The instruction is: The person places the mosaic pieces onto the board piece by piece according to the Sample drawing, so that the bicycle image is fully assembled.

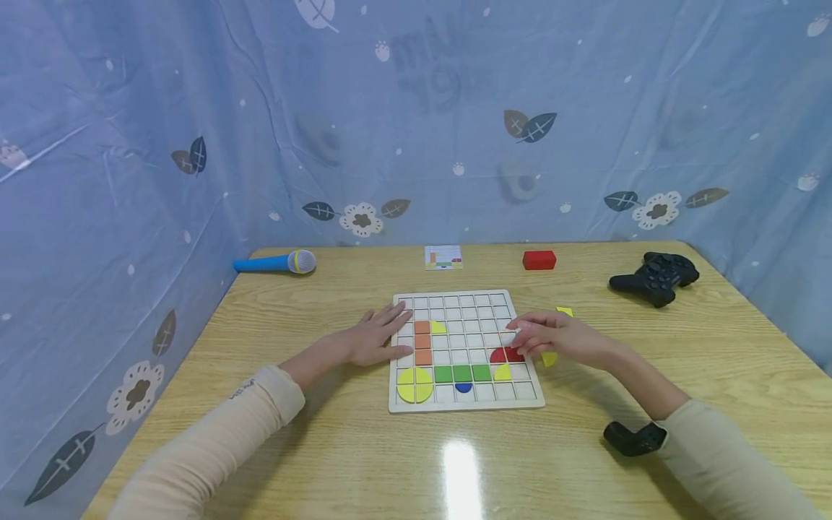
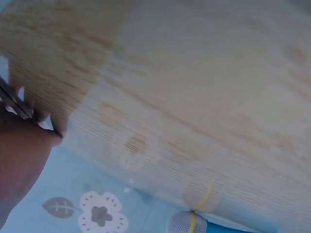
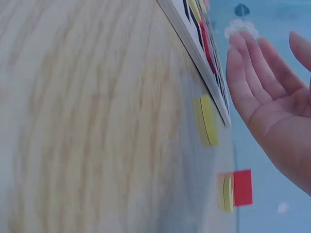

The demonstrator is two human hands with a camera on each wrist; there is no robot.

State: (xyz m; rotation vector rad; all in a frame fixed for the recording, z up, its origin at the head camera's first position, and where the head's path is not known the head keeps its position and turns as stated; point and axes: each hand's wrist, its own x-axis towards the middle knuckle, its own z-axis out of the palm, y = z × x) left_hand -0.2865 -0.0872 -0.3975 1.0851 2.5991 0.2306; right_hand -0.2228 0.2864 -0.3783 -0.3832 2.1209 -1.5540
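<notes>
A white grid board [image 1: 455,406] lies on the table with flat coloured pieces in its cells. My left hand [image 1: 375,339] rests at the board's left edge, fingers spread and straight. Over the right edge hovers my right hand [image 1: 560,338], its fingers loosely bent and nothing held, as the right wrist view also shows. Its fingertips are right by the red pieces [image 1: 498,355]. Orange squares [image 1: 422,341] form a column, green squares [image 1: 462,373] a row. A yellow circle of quarter pieces [image 1: 414,386] fills the near left corner. A blue half-round [image 1: 464,388] sits below the green row.
Loose yellow pieces [image 1: 549,360] lie right of the board, partly behind my right hand. Along the back are a toy microphone [image 1: 273,263], a pattern card [image 1: 444,258], a red block [image 1: 539,260] and a black gamepad [image 1: 655,279]. A black curved object [image 1: 632,439] is beside my right forearm.
</notes>
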